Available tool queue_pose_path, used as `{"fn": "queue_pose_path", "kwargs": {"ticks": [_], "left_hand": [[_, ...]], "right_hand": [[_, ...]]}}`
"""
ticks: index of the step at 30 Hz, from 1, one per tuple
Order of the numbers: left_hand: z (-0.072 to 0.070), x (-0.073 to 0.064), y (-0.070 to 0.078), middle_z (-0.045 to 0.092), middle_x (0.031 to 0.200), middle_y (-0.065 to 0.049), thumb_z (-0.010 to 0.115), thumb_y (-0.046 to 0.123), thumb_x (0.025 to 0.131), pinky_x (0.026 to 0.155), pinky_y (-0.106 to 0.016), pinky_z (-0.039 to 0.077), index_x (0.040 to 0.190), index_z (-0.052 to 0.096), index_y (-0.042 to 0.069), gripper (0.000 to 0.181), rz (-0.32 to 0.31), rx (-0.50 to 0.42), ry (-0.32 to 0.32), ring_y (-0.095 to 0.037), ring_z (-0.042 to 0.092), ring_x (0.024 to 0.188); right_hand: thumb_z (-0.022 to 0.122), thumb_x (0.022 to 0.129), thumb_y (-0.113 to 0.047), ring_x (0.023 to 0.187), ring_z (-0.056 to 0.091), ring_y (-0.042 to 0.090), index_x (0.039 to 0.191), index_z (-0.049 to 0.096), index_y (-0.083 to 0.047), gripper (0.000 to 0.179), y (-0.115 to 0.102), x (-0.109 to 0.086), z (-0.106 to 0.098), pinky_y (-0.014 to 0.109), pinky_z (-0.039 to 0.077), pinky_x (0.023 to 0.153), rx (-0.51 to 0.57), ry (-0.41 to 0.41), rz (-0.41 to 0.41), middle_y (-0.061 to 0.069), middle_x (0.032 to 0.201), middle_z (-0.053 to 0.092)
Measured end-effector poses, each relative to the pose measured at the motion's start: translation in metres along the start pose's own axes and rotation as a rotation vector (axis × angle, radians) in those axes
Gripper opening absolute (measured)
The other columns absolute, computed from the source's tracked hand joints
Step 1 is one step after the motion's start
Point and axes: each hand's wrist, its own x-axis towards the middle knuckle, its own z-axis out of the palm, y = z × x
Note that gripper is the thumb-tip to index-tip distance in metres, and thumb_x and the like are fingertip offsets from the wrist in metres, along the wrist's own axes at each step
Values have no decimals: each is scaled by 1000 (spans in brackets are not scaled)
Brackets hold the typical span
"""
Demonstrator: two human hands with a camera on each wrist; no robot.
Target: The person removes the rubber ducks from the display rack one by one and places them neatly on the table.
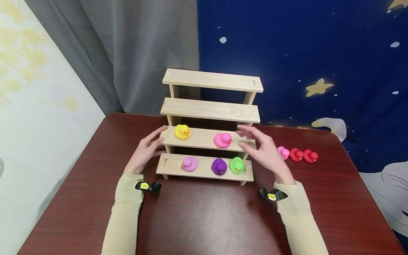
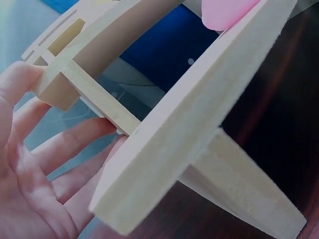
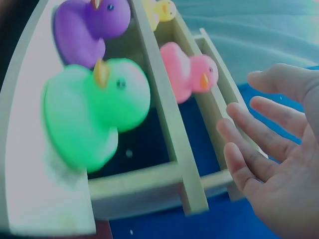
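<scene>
On the tabletop (image 1: 204, 216), the lowest, nearest step (image 1: 170, 166) of a wooden tiered stand (image 1: 210, 109) carries a lilac duck (image 1: 190, 164) left, then purple (image 1: 219, 166) and green ducks (image 1: 237, 165) right. Beyond, the second step (image 1: 200, 136) holds a yellow duck (image 1: 182, 132) and a pink duck (image 1: 222, 140). The left hand (image 1: 145, 150), fingers wide, touches its left end; the right hand (image 1: 266, 150), fingers spread, hovers near its right end. Farther right sit two red ducks (image 1: 296, 155). Two higher steps (image 1: 210, 80) rise behind.

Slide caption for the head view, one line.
Left hand and right hand flank a tiered wooden stand bearing five toy ducks, three more visible on the table.
</scene>
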Motion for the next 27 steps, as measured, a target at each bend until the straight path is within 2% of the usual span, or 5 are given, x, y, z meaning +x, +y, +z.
{"fn": "queue_pose_path", "kwargs": {"ticks": [6, 12, 19, 23, 27], "left_hand": [[-1, -2, -1, 39, 148, -9, 57, 32, 98, 85, -40, 52, 146, 45, 26, 49, 4, -3, 12, -28, 50, 123], [0, -1, -2, 38, 149, -9, 57, 33, 98, 86, -41, 51, 146, 46, 27, 49, 7, 1, 13, -27, 54, 120], [2, -1, -2, 39, 149, -7, 56, 32, 99, 85, -41, 52, 146, 46, 27, 48, 11, 0, 19, -27, 53, 120], [2, 0, -3, 39, 149, -5, 56, 31, 99, 87, -45, 51, 145, 46, 26, 47, 25, 9, 18, -27, 53, 120], [3, 0, -2, 40, 149, -5, 55, 30, 100, 89, -52, 48, 146, 46, 25, 47, 38, 13, 24, -26, 54, 119]], "right_hand": [[64, 86, 12, 105, 58, 42, 127, 54, 12, 42, -3, 10, 19, 56, 42, 93, 55, -26, 24, 29, 117, 60], [67, 84, 11, 106, 58, 42, 124, 56, 12, 42, 0, 14, 33, 56, 44, 91, 68, 28, 51, 27, 122, 58], [68, 84, 10, 95, 61, 39, 119, 60, 12, 36, 2, 13, 42, 55, 47, 85, 70, 70, 114, 27, 113, 61], [68, 84, 10, 91, 62, 37, 115, 63, 11, 32, 1, 11, 42, 51, 49, 82, 41, 96, 124, 25, 109, 62], [69, 83, 9, 89, 62, 34, 114, 64, 10, 31, 0, 11, 39, 42, 52, 79, 24, 116, 115, 23, 108, 63]]}}
